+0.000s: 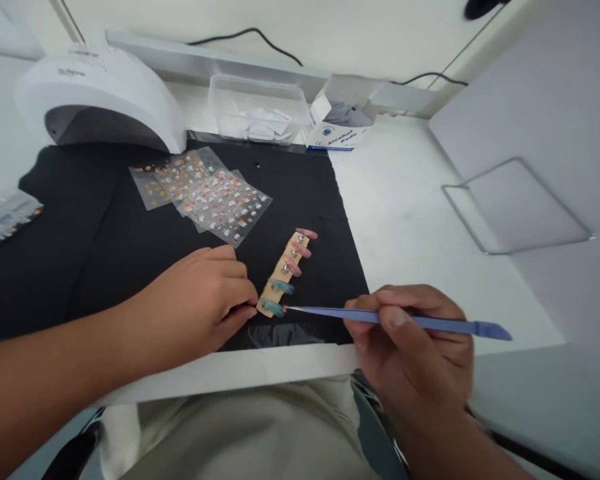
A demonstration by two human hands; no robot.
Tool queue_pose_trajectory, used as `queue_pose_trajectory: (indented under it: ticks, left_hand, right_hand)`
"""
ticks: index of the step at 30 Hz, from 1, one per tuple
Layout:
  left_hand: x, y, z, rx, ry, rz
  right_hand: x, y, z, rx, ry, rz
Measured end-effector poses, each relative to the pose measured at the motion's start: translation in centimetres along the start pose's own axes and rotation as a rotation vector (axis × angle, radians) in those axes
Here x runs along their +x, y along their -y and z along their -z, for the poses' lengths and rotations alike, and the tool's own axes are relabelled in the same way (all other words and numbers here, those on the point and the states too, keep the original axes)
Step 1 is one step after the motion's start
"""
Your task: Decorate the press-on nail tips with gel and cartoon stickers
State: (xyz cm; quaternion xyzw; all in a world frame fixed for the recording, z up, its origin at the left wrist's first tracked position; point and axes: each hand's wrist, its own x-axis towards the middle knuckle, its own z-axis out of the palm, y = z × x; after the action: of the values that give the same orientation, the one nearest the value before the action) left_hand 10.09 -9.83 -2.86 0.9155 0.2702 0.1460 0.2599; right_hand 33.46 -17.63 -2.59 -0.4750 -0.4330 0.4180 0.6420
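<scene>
My left hand is closed, thumb and finger pinching the near end of a tan strip that lies on the black mat. Fixed across the strip on round silvery studs are several false nails. Pink ones, such as this pink false nail, sit toward the far end, and two teal ones, including the nearest teal false nail, are at the near end. In my right hand are blue tweezers, held like a pen. Their tip, with a tiny reddish bit at it, meets the nearest teal nail's end.
Clear sticker sheets overlap on the black mat. Behind stand a white domed nail lamp, a clear plastic box with white packets, and an alcohol pads box. A plastic packet lies far left; a wire frame is at right.
</scene>
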Motion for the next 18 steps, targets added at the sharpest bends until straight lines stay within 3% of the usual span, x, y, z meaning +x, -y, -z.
queue_pose_trajectory:
  ticks: [7,18]
  left_hand:
    - [-0.1,0.0,0.3,-0.008,0.067,-0.029]
    - [-0.4,-0.1,0.3,0.002,0.076,-0.045]
  right_hand:
    - [-1.8,-0.4,-0.5,-0.003,-0.059,-0.021]
    - [-3.3,-0.4,-0.8,-0.059,-0.142,0.017]
